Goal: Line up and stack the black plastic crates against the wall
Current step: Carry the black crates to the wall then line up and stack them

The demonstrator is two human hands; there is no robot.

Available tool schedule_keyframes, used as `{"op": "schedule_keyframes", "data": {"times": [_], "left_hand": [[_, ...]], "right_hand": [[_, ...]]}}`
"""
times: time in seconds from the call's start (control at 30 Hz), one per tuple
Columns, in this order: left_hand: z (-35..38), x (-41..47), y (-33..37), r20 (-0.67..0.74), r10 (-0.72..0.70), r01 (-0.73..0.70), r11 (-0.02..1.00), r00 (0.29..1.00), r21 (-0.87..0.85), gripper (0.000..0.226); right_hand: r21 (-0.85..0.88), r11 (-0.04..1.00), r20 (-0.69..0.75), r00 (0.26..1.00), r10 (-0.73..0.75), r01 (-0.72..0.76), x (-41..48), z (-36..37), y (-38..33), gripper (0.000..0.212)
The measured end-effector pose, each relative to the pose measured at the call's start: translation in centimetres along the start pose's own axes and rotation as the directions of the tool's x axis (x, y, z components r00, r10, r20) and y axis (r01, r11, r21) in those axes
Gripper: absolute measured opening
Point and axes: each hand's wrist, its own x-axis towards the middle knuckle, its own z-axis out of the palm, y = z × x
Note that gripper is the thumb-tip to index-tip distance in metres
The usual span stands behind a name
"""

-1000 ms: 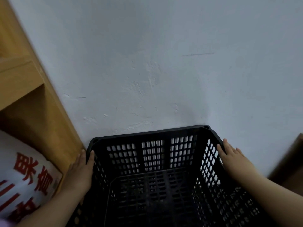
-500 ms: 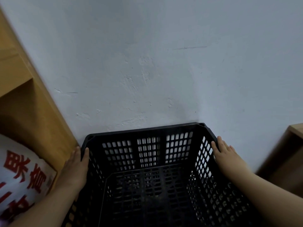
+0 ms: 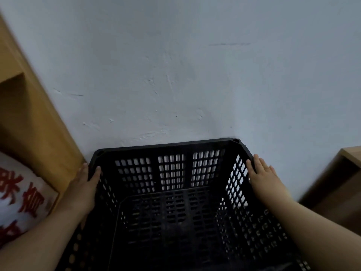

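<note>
A black plastic crate with perforated walls fills the lower middle of the head view, its far rim close against the pale wall. It is open at the top with nothing inside. My left hand grips the crate's left rim, thumb inside and fingers outside. On the right rim rests my right hand, thumb hooked over the edge and fingers laid flat down the outside. What the crate stands on is hidden.
A wooden shelf unit stands tight against the crate's left side, with a white sack printed in red characters in its lower bay. Another wooden piece sits at the right, a gap away from the crate.
The crate and both hands sit slightly lower and further left in view than before, with the far rim still at the wall. More of the wooden piece on the right shows.
</note>
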Motion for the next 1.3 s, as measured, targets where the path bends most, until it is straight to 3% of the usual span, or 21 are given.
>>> {"op": "schedule_keyframes", "data": {"times": [0.1, 0.3, 0.5, 0.73, 0.97, 1.13, 1.3], "left_hand": [[-0.1, -0.2, 0.3, -0.006, -0.008, 0.008, 1.000, 1.000, 0.029, 0.087], [-0.7, -1.9, 0.7, -0.029, -0.084, 0.089, 0.966, 0.996, 0.245, 0.084], [-0.5, -3.5, 0.5, 0.003, -0.069, 0.067, 0.972, 0.998, 0.226, 0.094], [-0.6, -2.5, 0.5, -0.009, -0.051, 0.052, 0.987, 0.999, 0.151, 0.093], [-0.2, -2.6, 0.8, -0.013, -0.056, 0.057, 0.975, 0.998, 0.213, 0.098], [-0.1, -2.5, 1.0, -0.014, -0.078, 0.079, 0.965, 0.997, 0.249, 0.097], [-0.2, -2.7, 1.1, -0.025, -0.076, 0.080, 0.965, 0.997, 0.250, 0.096]], "right_hand": [[-0.014, 1.000, 0.020, 1.000, 0.004, -0.004, -0.4, -0.2, -0.1, 0.064], [-0.066, 0.998, 0.050, 0.999, 0.010, -0.007, -1.2, -0.8, -0.2, 0.067], [-0.076, 0.996, 0.049, 0.998, -0.037, 0.040, -1.9, -0.4, 0.3, 0.066], [-0.042, 0.998, -0.019, 0.999, -0.045, 0.044, -2.0, 0.5, 0.3, 0.062], [-0.081, 0.994, -0.164, 0.983, -0.087, 0.075, -1.4, 1.0, 0.8, 0.064], [-0.126, 0.991, -0.152, 0.986, -0.074, 0.055, -0.5, 1.3, 1.1, 0.071], [-0.116, 0.987, -0.308, 0.941, -0.142, 0.111, 0.1, 2.5, 1.6, 0.062]]}}
